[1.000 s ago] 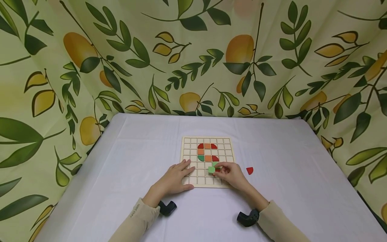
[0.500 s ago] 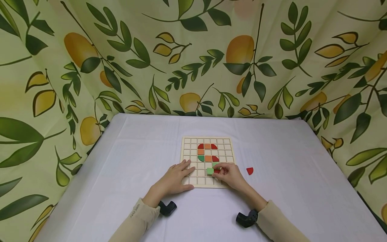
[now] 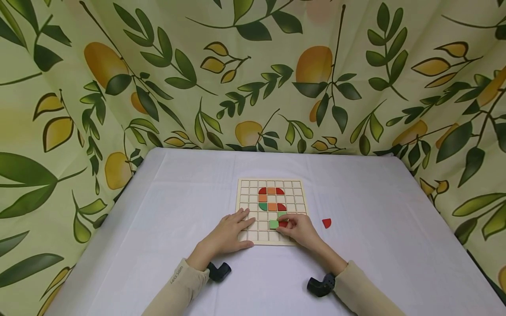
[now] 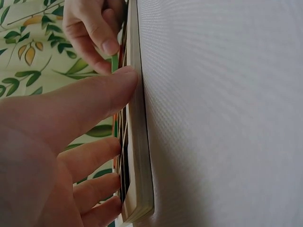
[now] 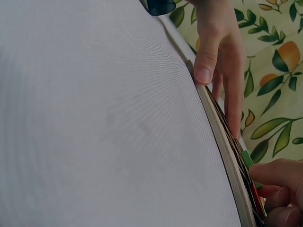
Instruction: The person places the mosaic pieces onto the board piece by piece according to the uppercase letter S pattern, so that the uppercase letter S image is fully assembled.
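Note:
A wooden grid board (image 3: 247, 184) lies on the table, with red, orange and green pieces set in its squares in a curved pattern. My left hand (image 3: 229, 230) rests on the board's left side, fingers spread and thumb at the near edge. In the left wrist view the thumb (image 4: 109, 90) touches the board's rim. My right hand (image 3: 301, 229) pinches a light green square tile (image 3: 274, 224) at a cell in the lower rows. In the right wrist view that green tile (image 5: 247, 158) sits at the fingertips, tilt unclear. Red and light green pieces beside it are partly covered by the fingers.
A loose red quarter-circle piece (image 3: 326, 223) lies on the white tablecloth (image 3: 367, 206) right of the board. Black wrist devices (image 3: 321, 286) hang at both cuffs. A leaf-and-fruit patterned curtain (image 3: 253, 79) stands behind the table.
My right hand has shifted slightly left and toward me, bringing the light green tile down into line with a grid cell. The left hand has stayed in place.

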Demonstrator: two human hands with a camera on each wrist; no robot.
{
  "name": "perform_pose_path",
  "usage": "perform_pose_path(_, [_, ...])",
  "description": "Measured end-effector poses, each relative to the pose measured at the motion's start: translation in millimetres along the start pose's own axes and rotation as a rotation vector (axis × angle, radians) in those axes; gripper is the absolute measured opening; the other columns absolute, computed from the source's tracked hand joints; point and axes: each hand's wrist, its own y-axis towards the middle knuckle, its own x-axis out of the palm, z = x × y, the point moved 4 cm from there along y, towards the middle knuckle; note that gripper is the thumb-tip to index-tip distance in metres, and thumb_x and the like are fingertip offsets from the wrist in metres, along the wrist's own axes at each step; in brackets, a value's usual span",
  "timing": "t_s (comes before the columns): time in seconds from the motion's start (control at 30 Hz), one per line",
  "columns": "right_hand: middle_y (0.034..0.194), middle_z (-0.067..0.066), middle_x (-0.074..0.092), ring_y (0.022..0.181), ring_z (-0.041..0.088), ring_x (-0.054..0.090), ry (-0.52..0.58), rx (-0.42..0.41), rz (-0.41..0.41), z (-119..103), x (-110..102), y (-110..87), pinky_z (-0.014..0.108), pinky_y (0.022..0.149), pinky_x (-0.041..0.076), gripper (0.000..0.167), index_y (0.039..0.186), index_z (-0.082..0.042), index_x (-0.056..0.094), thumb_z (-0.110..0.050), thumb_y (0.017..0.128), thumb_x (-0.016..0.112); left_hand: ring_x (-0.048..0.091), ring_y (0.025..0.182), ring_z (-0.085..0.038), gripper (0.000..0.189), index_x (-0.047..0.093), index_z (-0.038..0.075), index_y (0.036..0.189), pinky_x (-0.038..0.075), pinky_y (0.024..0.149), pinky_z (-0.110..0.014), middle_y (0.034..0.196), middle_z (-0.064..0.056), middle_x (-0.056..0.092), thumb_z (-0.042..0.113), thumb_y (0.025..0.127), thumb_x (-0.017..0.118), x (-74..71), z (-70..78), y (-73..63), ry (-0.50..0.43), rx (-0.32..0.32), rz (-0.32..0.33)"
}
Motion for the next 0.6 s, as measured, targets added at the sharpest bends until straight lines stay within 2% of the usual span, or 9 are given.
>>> perform_pose_path(0.2, [0.053, -0.003, 0.048, 0.049, 0.002, 0.039, -0.021, 0.026, 0.003, -1.0, 1.2, 0.2, 0.015, 0.047, 0.03, 0.022, 0.096, -0.004, 0.074, -0.011, 0.076, 0.08, 0.029, 0.149, -0.033, 0.067, 0.047, 0.014, 0.143, 0.03, 0.116, -0.057, 0.158, -0.012, 0.033, 0.041, 0.086, 0.068, 0.5, -0.7, -0.1, -0.003, 0.0, 0.003])
perform_pose_path(0.6, [0.054, -0.001, 0.05, 0.05, 0.001, 0.039, -0.056, 0.007, 0.021, -0.9, 2.5, 2.3, 0.016, 0.047, 0.031, 0.021, 0.095, -0.004, 0.075, -0.01, 0.075, 0.08, 0.028, 0.149, -0.032, 0.068, 0.047, 0.015, 0.144, 0.029, 0.116, -0.057, 0.159, -0.011, 0.032, 0.044, 0.086, 0.067, 0.5, -1.6, -0.1, -0.014, 0.0, 0.007])
